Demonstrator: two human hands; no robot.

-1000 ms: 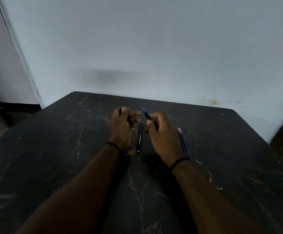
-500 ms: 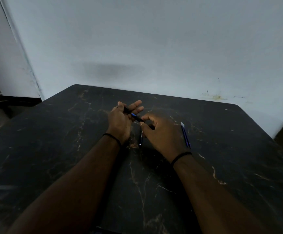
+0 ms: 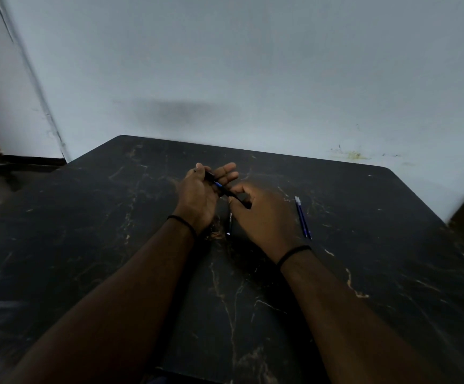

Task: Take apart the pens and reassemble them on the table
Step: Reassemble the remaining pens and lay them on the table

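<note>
My right hand hides its fingertips pinching one end of a dark, blue-banded pen, my left hand grips the other, fingers half spread, above the black marble table, a second dark pen half-hidden between my wrists.

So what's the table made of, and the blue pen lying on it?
The table looks like dark polished stone, maybe marble or a printed laminate: pale tan veins run across a black, faintly shiny top. The blue pen lying at the right looks like thin plastic, with a see-through whitish end, though it is too small to be sure.
</note>
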